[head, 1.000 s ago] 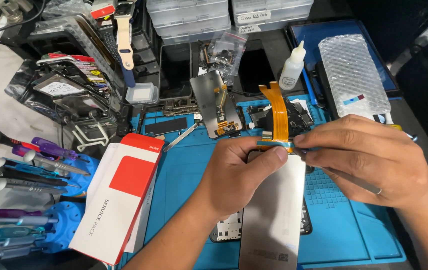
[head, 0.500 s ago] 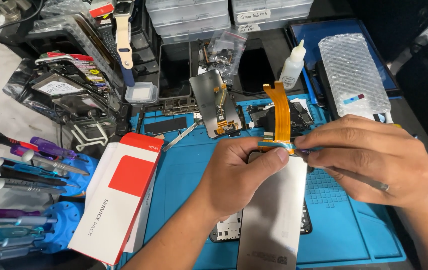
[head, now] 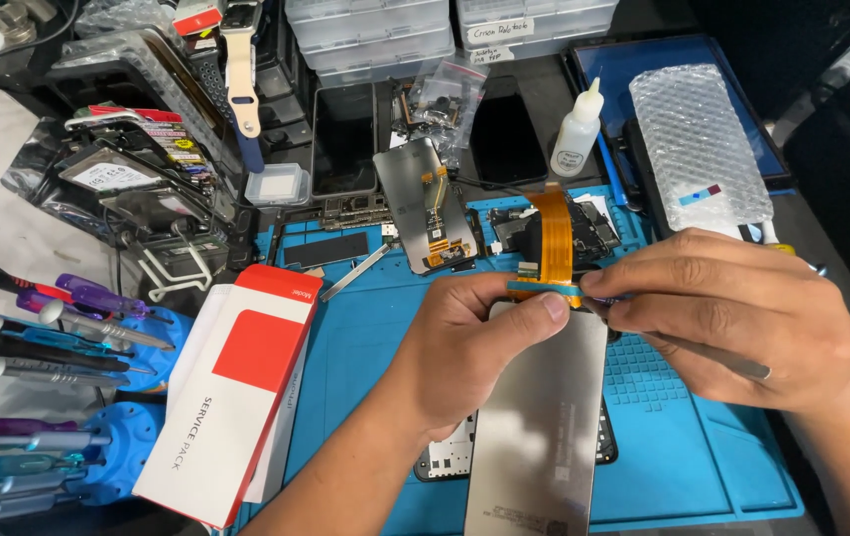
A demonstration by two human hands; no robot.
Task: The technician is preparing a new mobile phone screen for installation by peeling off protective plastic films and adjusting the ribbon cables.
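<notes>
My left hand (head: 474, 347) grips the top edge of a grey phone screen panel (head: 544, 427), thumb pressed near its top corner. An orange flex cable (head: 554, 238) rises from that top edge. My right hand (head: 732, 318) pinches a thin metal tool (head: 713, 355) whose tip meets the base of the flex cable, close to my left thumb. Under the panel a phone frame (head: 445, 459) lies on the blue work mat (head: 365, 367).
A red and white box (head: 236, 387) lies left on the mat. Screwdrivers in blue holders (head: 58, 337) stand far left. Another screen panel (head: 425, 203), a small white bottle (head: 577, 134), a bubble-wrapped part (head: 698, 144) and stacked parts boxes sit behind.
Both hands hold nearly the same pose. The orange flex cable has straightened and shifted slightly.
</notes>
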